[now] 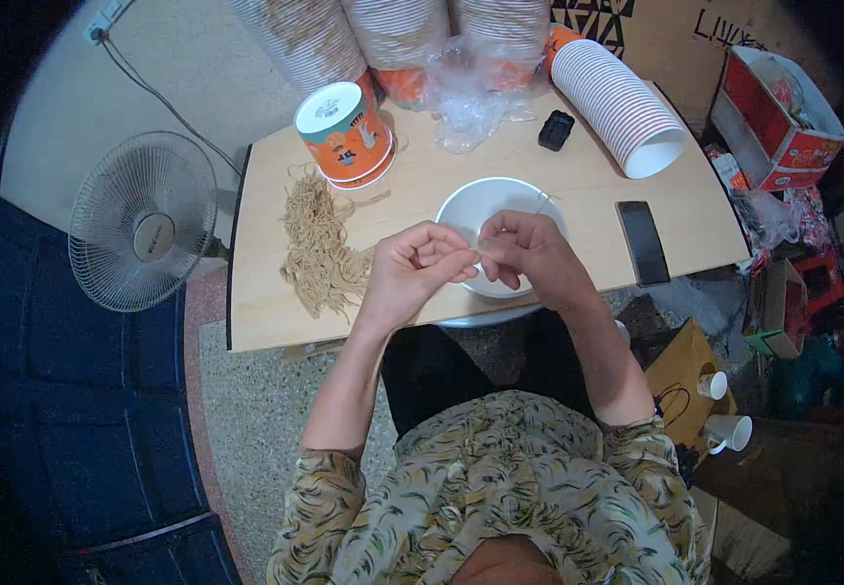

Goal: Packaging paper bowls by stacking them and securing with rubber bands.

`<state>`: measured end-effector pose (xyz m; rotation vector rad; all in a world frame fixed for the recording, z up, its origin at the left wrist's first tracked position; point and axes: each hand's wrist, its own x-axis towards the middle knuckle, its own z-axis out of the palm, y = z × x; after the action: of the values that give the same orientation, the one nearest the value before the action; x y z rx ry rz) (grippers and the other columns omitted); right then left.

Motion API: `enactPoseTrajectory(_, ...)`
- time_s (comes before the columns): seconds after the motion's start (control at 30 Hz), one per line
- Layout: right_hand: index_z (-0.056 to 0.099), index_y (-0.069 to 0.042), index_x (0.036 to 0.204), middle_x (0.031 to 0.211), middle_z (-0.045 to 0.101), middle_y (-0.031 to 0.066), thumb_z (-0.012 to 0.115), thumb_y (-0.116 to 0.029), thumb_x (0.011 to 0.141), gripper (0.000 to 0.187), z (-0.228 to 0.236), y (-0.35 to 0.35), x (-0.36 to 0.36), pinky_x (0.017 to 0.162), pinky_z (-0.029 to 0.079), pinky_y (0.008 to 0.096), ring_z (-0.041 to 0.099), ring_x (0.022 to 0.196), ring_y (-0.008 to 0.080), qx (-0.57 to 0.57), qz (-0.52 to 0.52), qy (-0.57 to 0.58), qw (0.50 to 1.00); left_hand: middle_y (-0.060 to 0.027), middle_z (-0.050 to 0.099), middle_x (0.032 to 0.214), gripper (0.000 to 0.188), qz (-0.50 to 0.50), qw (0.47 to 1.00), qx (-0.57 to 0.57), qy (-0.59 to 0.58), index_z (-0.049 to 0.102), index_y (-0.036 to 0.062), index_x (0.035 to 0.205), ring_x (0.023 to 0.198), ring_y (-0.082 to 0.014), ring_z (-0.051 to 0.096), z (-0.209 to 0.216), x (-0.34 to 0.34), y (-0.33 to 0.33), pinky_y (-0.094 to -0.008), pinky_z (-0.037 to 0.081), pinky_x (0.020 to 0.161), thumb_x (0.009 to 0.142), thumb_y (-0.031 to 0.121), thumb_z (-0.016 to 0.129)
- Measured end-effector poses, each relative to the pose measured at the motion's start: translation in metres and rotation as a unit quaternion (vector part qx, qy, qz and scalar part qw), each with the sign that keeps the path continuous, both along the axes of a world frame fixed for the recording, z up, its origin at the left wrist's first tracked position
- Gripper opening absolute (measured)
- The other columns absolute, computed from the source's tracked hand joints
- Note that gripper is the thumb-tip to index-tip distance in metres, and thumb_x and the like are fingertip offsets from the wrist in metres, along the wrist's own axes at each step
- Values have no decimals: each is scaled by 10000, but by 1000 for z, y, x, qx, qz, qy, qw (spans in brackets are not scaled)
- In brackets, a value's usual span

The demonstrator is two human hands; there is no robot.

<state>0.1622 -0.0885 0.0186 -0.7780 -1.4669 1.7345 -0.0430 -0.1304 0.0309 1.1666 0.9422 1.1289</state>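
My left hand (416, 271) and my right hand (537, 255) meet fingertip to fingertip above the white bowl (461, 207) at the table's front edge. Thumb and forefinger are pinched together on each. Whatever lies between them is too small to make out. A thin light strand (545, 202) shows over the bowl just beyond my right hand. To the left of my left hand lies a loose heap of tan cords (322, 249). Behind that heap an orange and green paper tub (346, 141) stands upside down, its white base up.
Tall stacks of paper tubs (397, 44) line the table's back, with crumpled clear plastic (475, 97) before them. Another stack (617, 107) lies on its side at right. A small black object (555, 130) and a phone (642, 242) rest nearby. A fan (149, 229) stands left.
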Motion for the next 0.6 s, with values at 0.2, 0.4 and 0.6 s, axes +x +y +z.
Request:
enactPoseTrajectory(0.2,616,-22,1024,717,627,33,634,-217,962,205,7,0,4,472,371,192,490,526,52,-11,-38,15,999,-111,734,919,114,3,1000,-12,-22,657,-11,1013,825,-144,717,-1,-1,2,-248,599,750,910,7,703)
enactPoseTrajectory(0.4,671,-16,1075,719,635,18,626,-210,974,223,19,-3,1,476,367,186,484,528,37,-3,-41,-51,998,-119,734,920,116,-2,1000,-9,-18,658,-10,1019,827,-150,719,-1,-3,3,-253,599,747,911,6,700)
enactPoseTrajectory(0.6,696,-32,998,692,626,-14,689,-160,928,146,11,0,-2,487,369,183,495,564,13,31,-25,-50,998,-118,735,922,114,-12,1000,-4,-15,658,-12,1015,826,-145,718,1,-1,3,-248,596,741,913,14,702)
